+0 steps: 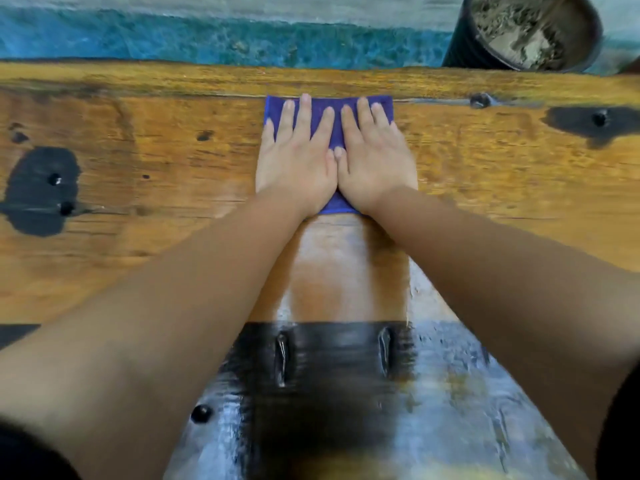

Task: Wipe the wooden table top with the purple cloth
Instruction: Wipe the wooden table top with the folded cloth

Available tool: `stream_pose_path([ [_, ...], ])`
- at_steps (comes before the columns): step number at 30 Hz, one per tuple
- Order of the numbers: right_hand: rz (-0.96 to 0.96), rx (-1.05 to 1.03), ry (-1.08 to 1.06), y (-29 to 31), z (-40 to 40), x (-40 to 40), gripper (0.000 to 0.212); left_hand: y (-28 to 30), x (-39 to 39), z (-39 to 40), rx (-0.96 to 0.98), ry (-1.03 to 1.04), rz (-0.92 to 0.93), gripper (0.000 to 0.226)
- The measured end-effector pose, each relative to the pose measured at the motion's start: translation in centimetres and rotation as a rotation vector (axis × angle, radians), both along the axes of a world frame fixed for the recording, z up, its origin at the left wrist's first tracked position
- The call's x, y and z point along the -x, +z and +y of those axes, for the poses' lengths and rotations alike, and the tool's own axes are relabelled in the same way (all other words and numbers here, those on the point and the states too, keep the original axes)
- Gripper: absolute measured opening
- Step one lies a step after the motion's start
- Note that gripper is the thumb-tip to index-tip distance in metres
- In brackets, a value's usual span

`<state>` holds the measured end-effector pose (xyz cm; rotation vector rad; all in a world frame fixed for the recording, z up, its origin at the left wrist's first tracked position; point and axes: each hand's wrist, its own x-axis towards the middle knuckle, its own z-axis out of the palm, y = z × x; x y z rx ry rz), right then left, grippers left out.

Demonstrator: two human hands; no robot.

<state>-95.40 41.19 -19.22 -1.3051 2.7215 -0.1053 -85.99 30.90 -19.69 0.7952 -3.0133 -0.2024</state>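
Both palms flat, fingers spread, my left hand (296, 157) and right hand (375, 157) press the purple cloth (332, 109) at the tabletop's (138, 168) far edge; one damp strip done, both sides left.

purple cloth (329, 109) mostly hidden under both hands, black pot (526, 32) cut off at top edge

The wooden tabletop (138, 161) looks varnished, glossy and wet-shiny near the camera, grain showing, while the purple cloth (332, 109) is soft and matt.
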Motion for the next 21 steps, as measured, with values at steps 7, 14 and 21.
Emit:
stream_pose_path([
  [7, -0.092, -0.051, -0.018, 0.3, 9.7, -11.6, 0.062, 0.4, -11.5, 10.0, -0.096, 0.043, -0.052, 0.061],
  [14, -0.178, -0.121, -0.031, 0.5, 20.9, -23.8, 0.062, 0.6, -23.5, 20.9, -0.175, 0.047, -0.165, 0.063],
  [21, -0.24, -0.184, -0.026, 2.4, 31.7, -35.8, 0.065, 2.5, -36.2, 30.8, -0.291, 0.013, -0.167, 0.059],
])
